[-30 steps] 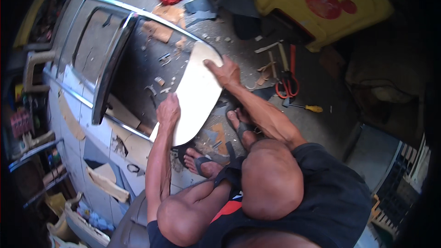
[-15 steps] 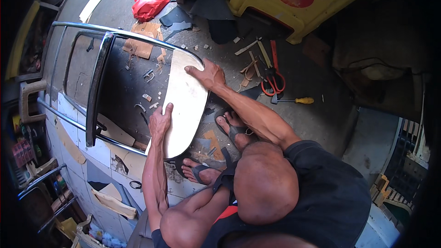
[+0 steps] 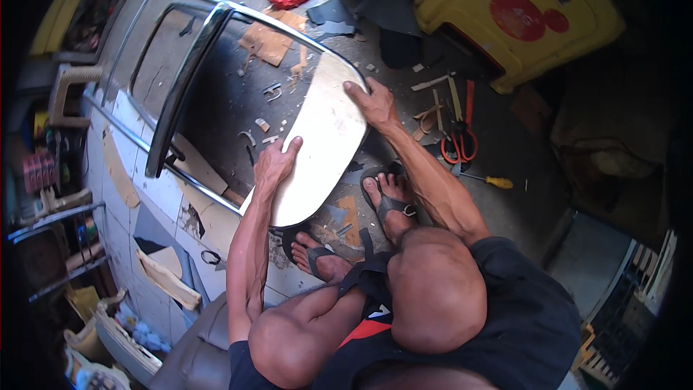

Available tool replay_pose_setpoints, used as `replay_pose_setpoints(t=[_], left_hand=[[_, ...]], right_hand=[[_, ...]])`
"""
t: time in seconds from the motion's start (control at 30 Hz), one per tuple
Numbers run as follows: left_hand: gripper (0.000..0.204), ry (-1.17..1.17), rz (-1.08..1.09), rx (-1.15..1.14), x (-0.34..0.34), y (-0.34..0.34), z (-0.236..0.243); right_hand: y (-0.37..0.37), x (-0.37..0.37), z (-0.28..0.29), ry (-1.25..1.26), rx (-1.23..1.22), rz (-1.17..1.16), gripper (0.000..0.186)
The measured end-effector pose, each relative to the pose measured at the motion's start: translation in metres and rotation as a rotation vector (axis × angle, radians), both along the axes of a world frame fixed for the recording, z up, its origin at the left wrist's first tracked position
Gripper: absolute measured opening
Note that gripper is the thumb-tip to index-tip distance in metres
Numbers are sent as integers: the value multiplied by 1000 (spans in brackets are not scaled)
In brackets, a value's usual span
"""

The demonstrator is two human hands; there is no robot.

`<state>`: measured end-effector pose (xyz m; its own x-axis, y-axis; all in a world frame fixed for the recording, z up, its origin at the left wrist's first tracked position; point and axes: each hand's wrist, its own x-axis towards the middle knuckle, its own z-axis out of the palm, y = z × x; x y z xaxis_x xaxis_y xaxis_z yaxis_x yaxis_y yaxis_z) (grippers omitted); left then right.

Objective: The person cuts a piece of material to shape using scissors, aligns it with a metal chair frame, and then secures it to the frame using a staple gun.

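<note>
Panel (image 3: 317, 148): pale, at right end of chrome frame (image 3: 189, 90).
Left hand (image 3: 275, 165): at panel's left edge, thumb spread; finger grip cannot be told.
Right hand (image 3: 377, 107): pinching panel's far right edge.

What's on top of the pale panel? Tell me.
The left hand and right hand each have a thumb on the pale panel. The spots beneath the thumbs are covered, and the left forearm hides a strip at lower left.
</note>
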<state>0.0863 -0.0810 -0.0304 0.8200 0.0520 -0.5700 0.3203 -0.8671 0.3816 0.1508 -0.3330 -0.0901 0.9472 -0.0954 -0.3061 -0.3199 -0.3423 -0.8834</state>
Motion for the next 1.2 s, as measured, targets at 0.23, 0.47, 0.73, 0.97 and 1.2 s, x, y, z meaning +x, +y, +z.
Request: replay_pose_setpoints(t=[0.23,0.47,0.73,0.97,1.2], left_hand=[[72,221,166,-168,10,8,9],[41,-82,122,-55,-11,20,-85],[49,53,64,-188,0,28,-98],[43,123,71,-359,17,32,-99],[42,142,194,-496,17,21,-78]], right_hand=[[2,-4,-13,-23,-19,-2,65],[1,-9,-34,-54,-78,6,68],[2,-10,-29,-17,-54,-15,69],[-2,-8,-21,28,17,-2,69],[-52,-10,-12,229,428,-45,67]])
